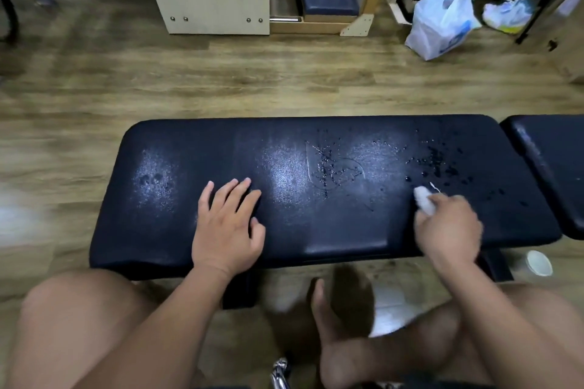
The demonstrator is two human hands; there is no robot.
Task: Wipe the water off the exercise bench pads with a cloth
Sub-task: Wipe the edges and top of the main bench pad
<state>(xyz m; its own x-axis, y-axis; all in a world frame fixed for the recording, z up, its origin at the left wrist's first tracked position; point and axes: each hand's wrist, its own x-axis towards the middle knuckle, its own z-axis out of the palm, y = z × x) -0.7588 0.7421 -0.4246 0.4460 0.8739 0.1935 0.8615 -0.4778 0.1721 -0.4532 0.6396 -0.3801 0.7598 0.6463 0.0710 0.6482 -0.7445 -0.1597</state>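
Note:
A long dark blue bench pad [316,230] lies across the view in front of me. Water drops [436,164] speckle its right half and a patch near the middle [331,167]. My left hand [227,224] rests flat on the pad left of centre, fingers spread. My right hand [448,230] grips a bunched white cloth [423,204] and holds it against the pad at the near edge of the right wet patch. A second dark pad [556,167] adjoins at the right edge, with a few drops on it.
Wood-pattern floor surrounds the bench. A pale wooden frame [208,9] with a dark cushion stands at the back. A white plastic bag [442,19] sits back right. A small white cup [537,262] stands on the floor by the bench's near right corner. My bare legs fill the foreground.

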